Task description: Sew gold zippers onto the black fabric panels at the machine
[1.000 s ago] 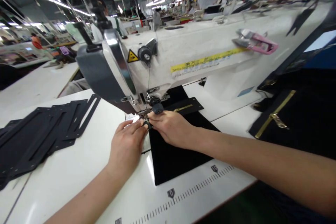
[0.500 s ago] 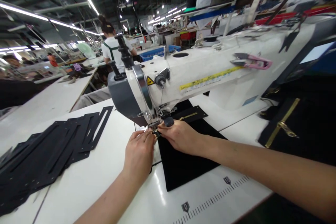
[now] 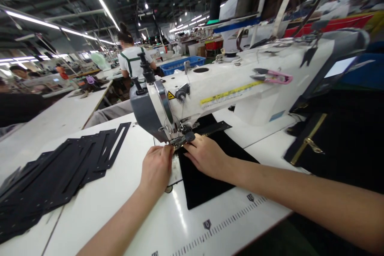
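A black fabric panel [image 3: 204,184] lies under the presser foot of a white sewing machine [image 3: 231,88]. My left hand [image 3: 157,166] is pinched closed at the panel's left edge, right beside the foot. On the other side of the foot, my right hand [image 3: 208,156] has its fingers curled on the panel, the tips close to the needle area and partly hidden. A narrow black slotted strip [image 3: 220,127] rests on the panel behind my right hand. Little of the stitching spot shows between the fingertips.
Overlapping black slotted pieces [image 3: 60,172] are spread on the left of the table. At the right lies black fabric with a gold zipper [image 3: 309,142]. Pink-handled thread snips [image 3: 274,77] sit on the machine arm. A ruler scale [image 3: 228,218] runs along the front edge. A person [image 3: 132,62] works beyond.
The camera view has shifted a little, so the machine's right end sits further left. My hands stay by the presser foot, and the panel's near edge appears slightly higher.
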{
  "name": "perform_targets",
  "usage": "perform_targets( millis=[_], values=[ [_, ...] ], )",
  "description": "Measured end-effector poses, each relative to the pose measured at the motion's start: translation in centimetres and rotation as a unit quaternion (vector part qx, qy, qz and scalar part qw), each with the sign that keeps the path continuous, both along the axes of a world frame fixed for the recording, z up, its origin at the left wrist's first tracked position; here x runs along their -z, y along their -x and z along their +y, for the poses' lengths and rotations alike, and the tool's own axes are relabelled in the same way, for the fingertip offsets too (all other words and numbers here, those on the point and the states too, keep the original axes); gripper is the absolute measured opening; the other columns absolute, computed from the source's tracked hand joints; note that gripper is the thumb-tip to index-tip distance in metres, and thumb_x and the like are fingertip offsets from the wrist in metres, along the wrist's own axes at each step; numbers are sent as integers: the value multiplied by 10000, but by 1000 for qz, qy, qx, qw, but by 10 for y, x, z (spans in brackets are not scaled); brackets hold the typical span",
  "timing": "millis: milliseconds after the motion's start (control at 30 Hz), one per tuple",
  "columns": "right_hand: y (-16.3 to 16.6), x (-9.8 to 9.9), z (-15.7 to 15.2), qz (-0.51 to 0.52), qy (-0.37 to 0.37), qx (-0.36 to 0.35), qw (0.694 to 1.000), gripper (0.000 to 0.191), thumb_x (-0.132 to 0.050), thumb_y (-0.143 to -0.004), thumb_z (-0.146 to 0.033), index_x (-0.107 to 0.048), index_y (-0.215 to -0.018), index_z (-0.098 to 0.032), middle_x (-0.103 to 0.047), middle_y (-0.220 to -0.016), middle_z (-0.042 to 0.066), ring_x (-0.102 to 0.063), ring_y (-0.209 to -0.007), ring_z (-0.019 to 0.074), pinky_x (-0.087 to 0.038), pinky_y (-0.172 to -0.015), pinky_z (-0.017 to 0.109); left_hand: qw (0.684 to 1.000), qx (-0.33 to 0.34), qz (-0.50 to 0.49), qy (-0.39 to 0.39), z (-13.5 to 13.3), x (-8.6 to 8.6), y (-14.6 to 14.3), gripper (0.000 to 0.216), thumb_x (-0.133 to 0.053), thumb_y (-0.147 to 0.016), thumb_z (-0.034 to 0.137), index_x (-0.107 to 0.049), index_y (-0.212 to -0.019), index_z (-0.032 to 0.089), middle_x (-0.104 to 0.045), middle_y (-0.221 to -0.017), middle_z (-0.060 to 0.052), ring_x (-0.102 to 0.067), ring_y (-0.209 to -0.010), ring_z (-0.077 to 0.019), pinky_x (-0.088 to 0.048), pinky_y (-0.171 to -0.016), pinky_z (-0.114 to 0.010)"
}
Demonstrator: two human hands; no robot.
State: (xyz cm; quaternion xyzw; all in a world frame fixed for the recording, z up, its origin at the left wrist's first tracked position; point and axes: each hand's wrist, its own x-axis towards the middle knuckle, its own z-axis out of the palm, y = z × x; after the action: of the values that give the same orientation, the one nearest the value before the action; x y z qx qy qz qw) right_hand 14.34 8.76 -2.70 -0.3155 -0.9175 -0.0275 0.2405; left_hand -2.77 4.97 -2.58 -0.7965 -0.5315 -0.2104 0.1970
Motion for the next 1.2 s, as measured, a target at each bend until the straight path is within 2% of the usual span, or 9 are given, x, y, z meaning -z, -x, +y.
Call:
perform_targets(
  millis=[100,233,467,767,933,1200],
  values=[
    [6,1,3,9,19,11,1000,170,-530,-819,-209,-615,-918,-99,-579,-964,124,-498,-889,242,-402,-770,350,1000,-6,3,9,0,-1,-1,134,-396,-855,119,-519,-810,149,-643,-646,-53,-614,-623,-208,-474,-669,-326],
    [5,5,7,35,33,-13,999,213,-528,-822,-243,-616,-975,-124,-580,-985,117,-503,-907,241,-395,-791,361,1000,-13,4,14,0,-2,-1,140,-397,-856,131,-527,-807,146,-644,-645,-54,-611,-617,-210,-473,-663,-326],
    [3,9,14,76,87,-93,989,189,-531,-797,-151,-616,-965,-137,-634,-977,79,-565,-904,204,-410,-830,327,999,-24,10,28,0,-6,-1,117,-434,-827,116,-542,-799,149,-649,-648,-51,-608,-616,-215,-474,-652,-322],
    [-1,9,19,75,125,-153,977,242,-529,-774,-117,-611,-998,-152,-652,-1008,56,-599,-928,190,-444,-836,302,999,-30,11,43,0,-9,-1,118,-453,-818,127,-559,-775,158,-659,-656,-47,-615,-615,-215,-482,-650,-323],
    [-3,8,20,72,114,-181,974,235,-498,-807,-121,-617,-1004,-166,-645,-1037,52,-592,-959,182,-445,-846,296,999,-25,4,43,0,-8,1,101,-466,-822,141,-562,-798,163,-679,-710,-39,-626,-656,-194,-486,-664,-300],
    [-5,10,20,55,76,-195,976,248,-454,-842,-128,-605,-1034,-171,-657,-986,44,-608,-880,168,-451,-784,279,999,0,-44,31,-1,-3,3,138,-425,-863,187,-538,-786,171,-668,-699,-37,-623,-663,-186,-488,-680,-316]
  ],
)
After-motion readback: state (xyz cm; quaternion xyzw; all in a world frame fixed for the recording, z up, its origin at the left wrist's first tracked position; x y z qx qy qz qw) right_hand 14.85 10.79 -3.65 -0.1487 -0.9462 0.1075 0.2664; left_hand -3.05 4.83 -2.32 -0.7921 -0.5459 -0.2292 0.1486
